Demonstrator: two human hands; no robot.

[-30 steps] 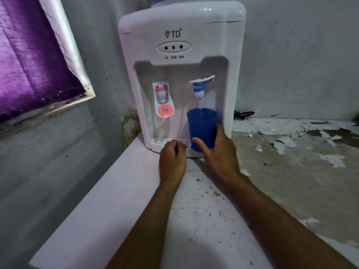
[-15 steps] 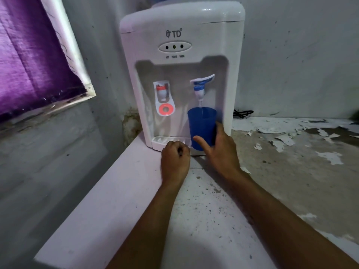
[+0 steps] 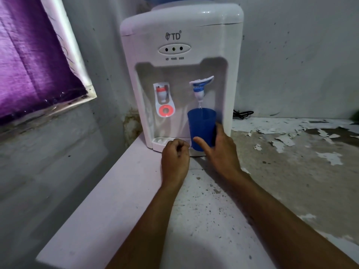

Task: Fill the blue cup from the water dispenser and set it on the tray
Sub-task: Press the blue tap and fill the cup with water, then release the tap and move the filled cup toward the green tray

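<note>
A white water dispenser (image 3: 180, 35) stands on the counter against the wall. The blue cup (image 3: 201, 125) stands upright on its drip tray (image 3: 160, 141), under the blue tap (image 3: 200, 90). A thin stream of water runs from that tap into the cup. My right hand (image 3: 221, 152) wraps the cup's lower right side, thumb across its front. My left hand (image 3: 174, 156) rests as a closed fist on the counter just in front of the drip tray, holding nothing. The red tap (image 3: 163, 94) is to the left, untouched.
The counter (image 3: 204, 220) is speckled near me, with peeling white paint (image 3: 281, 140) at the right. A black cable (image 3: 242, 113) lies behind the dispenser's right side. A window with a purple curtain (image 3: 33, 61) fills the left wall.
Both hands and the cup stay where they were, with water still running into the cup. The view has shifted slightly.
</note>
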